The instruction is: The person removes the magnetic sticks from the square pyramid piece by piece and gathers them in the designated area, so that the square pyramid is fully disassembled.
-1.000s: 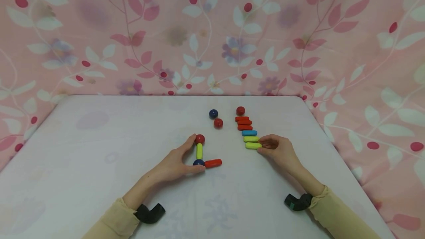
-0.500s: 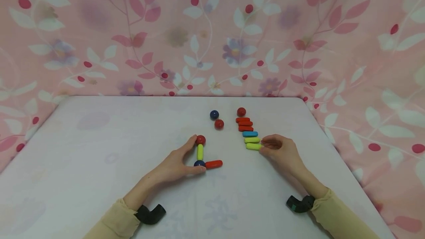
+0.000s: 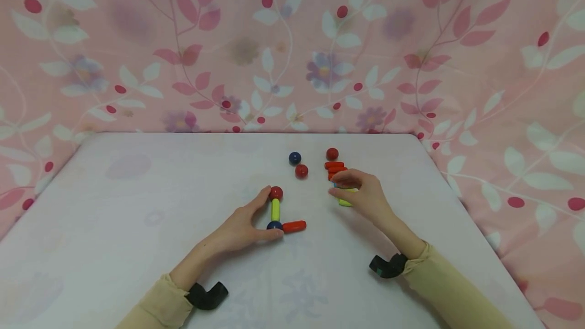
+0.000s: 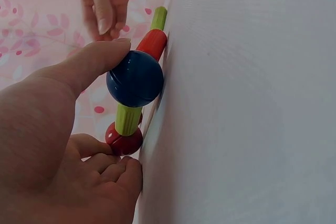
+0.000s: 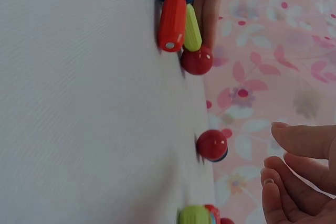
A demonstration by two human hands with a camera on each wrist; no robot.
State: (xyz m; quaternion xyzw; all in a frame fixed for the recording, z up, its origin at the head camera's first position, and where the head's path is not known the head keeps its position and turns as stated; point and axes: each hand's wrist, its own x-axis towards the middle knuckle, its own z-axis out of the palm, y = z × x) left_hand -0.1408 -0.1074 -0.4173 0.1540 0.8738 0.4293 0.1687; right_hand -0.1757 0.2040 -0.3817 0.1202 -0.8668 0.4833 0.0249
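Note:
In the head view my left hand [image 3: 237,226] holds an L-shaped piece of magnetic balls and rods between thumb and fingers. Its thumb lies on the dark blue ball [image 4: 135,78], its fingers at the red ball [image 3: 276,193]. A yellow-green rod [image 3: 275,210] joins the two balls, and a red rod [image 3: 294,226] sticks out rightward from the blue one. My right hand [image 3: 367,194] hovers over the row of loose rods, thumb and fingers apart, holding nothing. It partly covers a light blue rod and the yellow-green rods [image 3: 346,202].
Red rods [image 3: 334,165] lie at the far end of the row, with a red ball [image 3: 332,154] behind them. Left of these sit a loose blue ball [image 3: 294,158] and another red ball [image 3: 301,171]. A floral cloth [image 3: 274,65] hangs behind the white table [image 3: 137,192].
My right hand has left the right ends of the yellow-green rods and moved left and farther back, over the row. The left hand and its piece stay in place.

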